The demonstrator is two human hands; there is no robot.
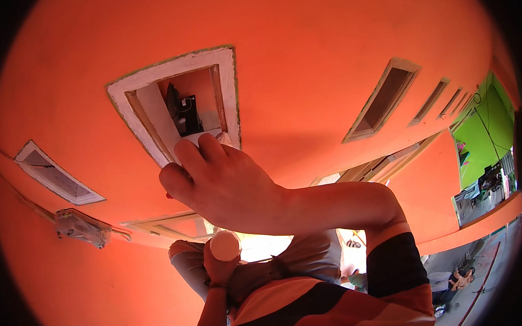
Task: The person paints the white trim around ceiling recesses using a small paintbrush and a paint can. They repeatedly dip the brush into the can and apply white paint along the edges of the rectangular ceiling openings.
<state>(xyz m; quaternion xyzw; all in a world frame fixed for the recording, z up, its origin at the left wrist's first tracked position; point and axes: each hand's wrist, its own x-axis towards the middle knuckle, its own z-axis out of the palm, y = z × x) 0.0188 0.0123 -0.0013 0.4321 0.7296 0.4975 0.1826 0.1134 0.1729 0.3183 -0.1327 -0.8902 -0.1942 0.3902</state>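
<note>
At the orange wall [303, 58], right hand [224, 184] is up at a white-framed recess [171, 74]. Its fingers [211, 146] are stretched out and pressed onto the recess's lower white edge. A scrap of something white shows just beside the fingertips, and I cannot tell if the hand is pinching it or only resting there. Right forearm runs in from the right, out of an orange and black striped sleeve [391, 262]

Left hand [218, 268] sits low, under the right wrist, clenched round a white cylinder [225, 245]. The cylinder's round end faces the camera. It is close to the chest and well apart from the recess

Inside the recess is a dark box [186, 115] with a thin cable, set against the back, above and apart from the fingers. The recess's wooden inner trim shows on both sides

Grey cloth bundle [310, 256] lies against the striped shirt, just right of the left hand

More white-framed slots in the wall: one far left [57, 173], one below the right hand [177, 226], a row going off to the right [385, 98]. Grey fitting [79, 227] is fixed to the wall at lower left, near the left slot. Green wall [484, 132] at far right, street and a seated person [457, 279] at bottom right, small and blurred
</note>
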